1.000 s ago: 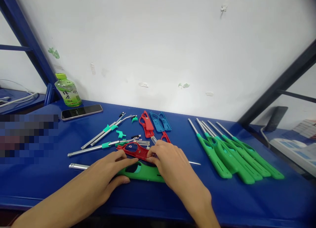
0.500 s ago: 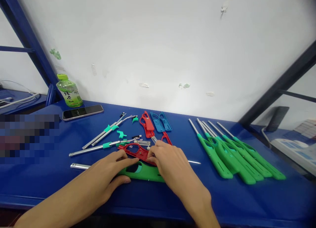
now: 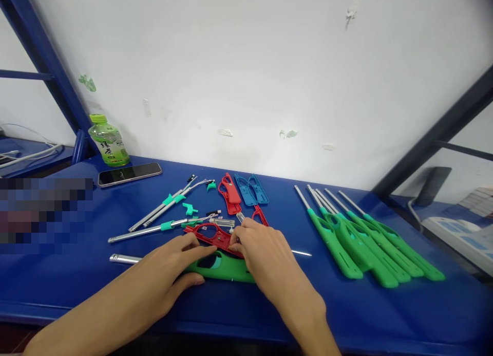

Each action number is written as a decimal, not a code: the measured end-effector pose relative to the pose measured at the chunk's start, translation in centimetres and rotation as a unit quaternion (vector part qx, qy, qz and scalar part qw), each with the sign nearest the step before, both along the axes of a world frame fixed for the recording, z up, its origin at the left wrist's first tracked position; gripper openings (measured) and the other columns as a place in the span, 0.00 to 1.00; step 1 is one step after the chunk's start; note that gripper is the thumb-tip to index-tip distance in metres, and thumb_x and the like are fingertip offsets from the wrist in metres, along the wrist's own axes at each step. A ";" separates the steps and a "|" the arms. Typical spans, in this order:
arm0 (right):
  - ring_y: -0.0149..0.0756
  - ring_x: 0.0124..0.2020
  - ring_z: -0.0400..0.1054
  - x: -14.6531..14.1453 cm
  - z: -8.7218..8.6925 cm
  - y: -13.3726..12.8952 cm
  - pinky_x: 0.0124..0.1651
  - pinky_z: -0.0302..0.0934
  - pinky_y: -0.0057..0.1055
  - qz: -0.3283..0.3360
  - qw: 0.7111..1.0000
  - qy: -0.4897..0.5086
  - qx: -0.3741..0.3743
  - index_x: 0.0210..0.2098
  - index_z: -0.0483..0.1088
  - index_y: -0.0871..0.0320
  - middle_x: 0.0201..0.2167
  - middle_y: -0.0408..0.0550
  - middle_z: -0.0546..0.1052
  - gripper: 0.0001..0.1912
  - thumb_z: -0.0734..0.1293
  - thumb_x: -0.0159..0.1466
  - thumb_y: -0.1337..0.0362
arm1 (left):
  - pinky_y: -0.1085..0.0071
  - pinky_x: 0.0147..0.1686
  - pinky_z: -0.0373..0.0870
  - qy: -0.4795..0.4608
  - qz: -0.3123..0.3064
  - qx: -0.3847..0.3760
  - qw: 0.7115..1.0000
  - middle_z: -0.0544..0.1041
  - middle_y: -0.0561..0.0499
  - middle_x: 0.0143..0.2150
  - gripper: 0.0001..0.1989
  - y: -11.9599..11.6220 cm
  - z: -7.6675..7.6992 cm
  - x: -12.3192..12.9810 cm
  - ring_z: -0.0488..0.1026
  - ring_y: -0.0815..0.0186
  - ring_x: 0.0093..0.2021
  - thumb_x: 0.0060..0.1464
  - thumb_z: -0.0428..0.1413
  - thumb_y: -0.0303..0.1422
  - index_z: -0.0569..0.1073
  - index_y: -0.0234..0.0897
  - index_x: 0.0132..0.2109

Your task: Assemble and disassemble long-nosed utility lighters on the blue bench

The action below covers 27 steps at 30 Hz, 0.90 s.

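Fingers parted, left hand [image 3: 173, 261] grips one green lighter [image 3: 229, 269]; right hand [image 3: 265, 250] curls, hold unclear.

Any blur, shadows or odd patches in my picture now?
Head view: wall brightly lit, faint shadow beside the bottle. Head view: mosaic covers part of the table's left side. Head view: upper right corner darkens, and the white item at far right looks soft.

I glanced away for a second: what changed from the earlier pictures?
Nothing visibly moved, and neither hand clearly took or released anything; only the view shifts slightly. The left hand stays on the green lighter, the right hand over its other end. The phone and bottle stay put.
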State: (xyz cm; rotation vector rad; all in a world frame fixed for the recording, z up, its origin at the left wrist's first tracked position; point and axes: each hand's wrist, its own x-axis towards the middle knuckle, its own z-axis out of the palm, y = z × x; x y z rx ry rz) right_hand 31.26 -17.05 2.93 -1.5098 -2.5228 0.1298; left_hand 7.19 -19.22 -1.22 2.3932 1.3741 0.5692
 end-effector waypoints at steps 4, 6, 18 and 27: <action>0.35 0.32 0.75 0.0 0.1 0.1 0.28 0.46 0.35 0.001 1.000 -0.001 0.014 0.37 0.78 0.53 0.41 0.44 0.80 0.11 0.67 0.74 0.72 | 0.61 0.63 0.76 0.018 -0.002 -0.012 1.000 0.79 0.51 0.66 0.23 0.0 0.2 0.0 0.78 0.52 0.64 0.67 0.60 0.34 0.78 0.57 0.66; 0.36 0.33 0.76 0.0 0.2 0.3 0.28 0.46 0.34 -0.017 0.999 0.005 0.029 0.41 0.78 0.52 0.42 0.43 0.80 0.10 0.67 0.74 0.71 | 0.60 0.63 0.77 0.026 0.004 -0.012 1.000 0.78 0.51 0.66 0.24 0.0 0.2 -0.1 0.77 0.51 0.65 0.67 0.60 0.34 0.77 0.57 0.67; 0.34 0.31 0.75 0.8 0.1 0.8 0.30 0.48 0.33 -0.134 0.984 0.061 0.104 0.41 0.81 0.49 0.43 0.41 0.81 0.09 0.69 0.75 0.66 | 0.58 0.63 0.77 0.019 0.002 -0.008 1.000 0.78 0.50 0.66 0.24 0.2 -0.7 -0.3 0.78 0.52 0.64 0.67 0.59 0.32 0.77 0.56 0.67; 0.40 0.34 0.76 1.7 1.1 0.6 0.31 0.48 0.35 -0.202 0.971 0.092 0.088 0.41 0.82 0.52 0.40 0.46 0.82 0.09 0.69 0.74 0.68 | 0.58 0.62 0.78 0.034 0.000 0.009 0.999 0.78 0.48 0.66 0.23 0.1 -0.5 -0.3 0.78 0.50 0.64 0.67 0.60 0.33 0.77 0.55 0.66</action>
